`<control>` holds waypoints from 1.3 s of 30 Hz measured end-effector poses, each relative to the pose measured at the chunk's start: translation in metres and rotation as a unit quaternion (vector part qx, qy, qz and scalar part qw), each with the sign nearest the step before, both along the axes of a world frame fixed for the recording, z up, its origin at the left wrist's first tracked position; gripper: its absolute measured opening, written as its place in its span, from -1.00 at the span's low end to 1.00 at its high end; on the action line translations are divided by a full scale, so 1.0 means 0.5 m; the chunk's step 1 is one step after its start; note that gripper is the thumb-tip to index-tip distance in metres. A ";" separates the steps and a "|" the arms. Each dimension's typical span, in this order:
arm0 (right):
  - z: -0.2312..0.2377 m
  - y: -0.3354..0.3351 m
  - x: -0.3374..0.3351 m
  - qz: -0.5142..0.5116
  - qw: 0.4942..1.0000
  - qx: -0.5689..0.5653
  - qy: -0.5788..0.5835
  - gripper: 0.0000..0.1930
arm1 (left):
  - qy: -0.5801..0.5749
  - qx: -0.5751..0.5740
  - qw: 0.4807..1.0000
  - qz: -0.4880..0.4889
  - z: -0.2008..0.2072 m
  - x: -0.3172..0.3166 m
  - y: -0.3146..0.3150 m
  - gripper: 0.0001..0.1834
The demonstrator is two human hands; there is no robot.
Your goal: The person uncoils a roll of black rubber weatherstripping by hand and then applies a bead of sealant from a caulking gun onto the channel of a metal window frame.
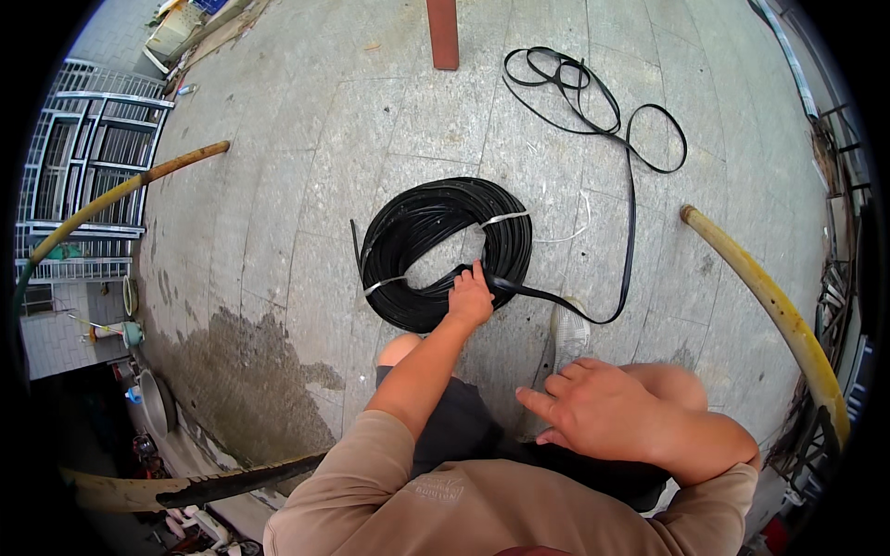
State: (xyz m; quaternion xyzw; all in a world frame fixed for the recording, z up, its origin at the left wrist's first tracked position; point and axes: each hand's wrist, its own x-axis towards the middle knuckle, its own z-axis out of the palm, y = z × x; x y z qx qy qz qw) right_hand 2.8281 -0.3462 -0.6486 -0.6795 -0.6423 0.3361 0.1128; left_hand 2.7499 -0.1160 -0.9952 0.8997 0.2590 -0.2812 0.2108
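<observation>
On the paving lies a thick coil of black flat hose [508, 243], bound with white ties [505, 219] on two sides. My left hand [471, 295] is at the coil's near inner edge, its fingers closed around hose where a strand leaves the bundle. That loose strand [631, 232] runs right past my shoe, then bends away into several loops farther off. A short hose end sticks up at the coil's left side. Over my right knee hovers my right hand [603, 408], holding nothing, with the index finger stretched out and the thumb apart.
Yellow curved poles stand at left [130, 199], right [769, 287] and near left [120, 491]. A reddish-brown post [443, 37] rises at the far side. Metal racks [102, 157] line the left edge. A wet patch [241, 380] darkens the paving. My shoe [570, 334] is beside the strand.
</observation>
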 end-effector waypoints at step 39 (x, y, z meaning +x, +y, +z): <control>-0.371 0.054 0.105 -0.148 0.951 -0.260 0.083 -0.48 | -0.038 -0.073 0.989 0.122 0.397 0.144 0.013 -0.12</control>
